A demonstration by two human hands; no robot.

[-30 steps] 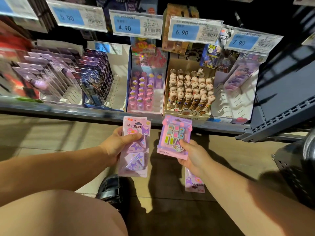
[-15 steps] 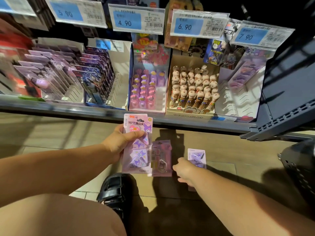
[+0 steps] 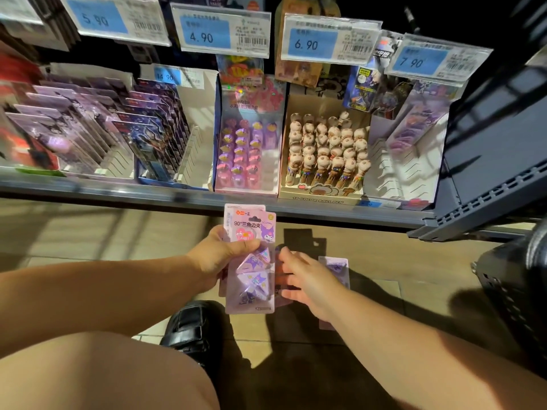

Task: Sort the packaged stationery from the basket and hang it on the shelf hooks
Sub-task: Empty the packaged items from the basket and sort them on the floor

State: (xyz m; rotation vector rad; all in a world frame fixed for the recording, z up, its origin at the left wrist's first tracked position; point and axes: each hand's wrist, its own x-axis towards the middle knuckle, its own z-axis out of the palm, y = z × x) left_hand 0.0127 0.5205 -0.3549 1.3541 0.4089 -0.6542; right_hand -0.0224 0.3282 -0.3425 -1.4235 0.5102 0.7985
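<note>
My left hand [image 3: 217, 255] grips a small stack of pink and purple triangle-clip packs [image 3: 251, 279], held upright in front of the shelf edge. My right hand [image 3: 307, 281] reaches in from the right with its fingers spread and straight, the fingertips beside the held packs. It covers most of a pink pack [image 3: 281, 294] lying on the floor tiles. Another purple pack [image 3: 336, 266] lies flat on the floor just right of that hand. A black basket [image 3: 515, 294] stands at the right edge.
The grey shelf [image 3: 118, 189] holds display boxes: purple carded packs [image 3: 88, 134], pink items [image 3: 247, 155], ball pens with figure tops [image 3: 322, 152]. Blue price tags [image 3: 207, 32] hang above. My black shoe [image 3: 192, 324] and knee are below.
One second ago my right hand held a pink pack up; it laid the pack on the floor and now reaches left over it toward the packs in my left hand.
</note>
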